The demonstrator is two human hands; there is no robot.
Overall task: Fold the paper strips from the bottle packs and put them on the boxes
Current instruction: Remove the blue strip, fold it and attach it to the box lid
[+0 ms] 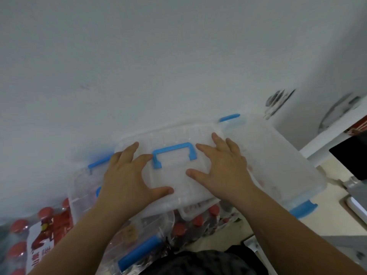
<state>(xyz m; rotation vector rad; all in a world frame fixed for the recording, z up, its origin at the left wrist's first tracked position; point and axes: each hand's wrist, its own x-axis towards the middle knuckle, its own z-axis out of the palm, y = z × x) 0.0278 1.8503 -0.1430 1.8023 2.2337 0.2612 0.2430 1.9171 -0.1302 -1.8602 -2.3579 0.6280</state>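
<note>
- Left hand (pixel 129 175) lies spread wide and flat on the lid of the small clear box (pixel 178 181); its fingers are straight and fanned toward the far left corner; its thumb reaches inward across the lid, nearer than the blue handle (pixel 172 152); it grips nothing
- Right hand (pixel 224 167) lies the same way on the right half of that lid; palm down, fingers straight and apart, thumb pointing left; nothing held
- the blue handle lies flat on the lid between the two hands; the left forefinger ends just beside its left foot
- the small clear box sits on top of other clear boxes; a large clear box (pixel 282 155) lies beneath it to the right, with a blue latch (pixel 303 209) at its near right corner; a second clear box (pixel 79 187) shows at the left, partly under the left hand
- a bottle pack (pixel 25 235) with red caps stands at the lower left, beside the left forearm; it carries a red-and-white printed label (pixel 43 233); whether that is a paper strip cannot be told
- more red-capped bottles (pixel 198 221) show beneath the boxes, between the forearms
- a white wall (pixel 158 56) fills the background; dark clothing (pixel 198 262) shows at the bottom edge
</note>
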